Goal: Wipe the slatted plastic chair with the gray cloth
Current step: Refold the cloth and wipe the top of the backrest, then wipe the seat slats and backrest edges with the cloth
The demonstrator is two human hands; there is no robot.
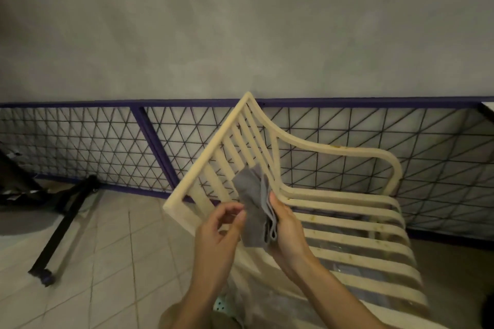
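By a tiled floor (107, 248) and a purple-framed wire mesh fence (80, 141), where a black stand (61, 224) leans at the far left, a person readies a gray cloth (254, 211) before a cream slatted plastic chair (347, 199).

The left hand (216, 232) has its fingers (230, 208) curled, with the thumb at the cloth's left edge; whether it truly pinches the fabric cannot be told. The right hand (287, 227) grips the cloth, folded in layers, between thumb and fingers, holding it up in front of the lower slats of the tilted backrest, apparently apart from the plastic.

To the right, brownish spots dot the armrest (336, 146) and several seat slats. By that showing, the wiping is at best barely begun: the cloth looks to be in preparation, and the seat, armrest and backrest all appear left to do.
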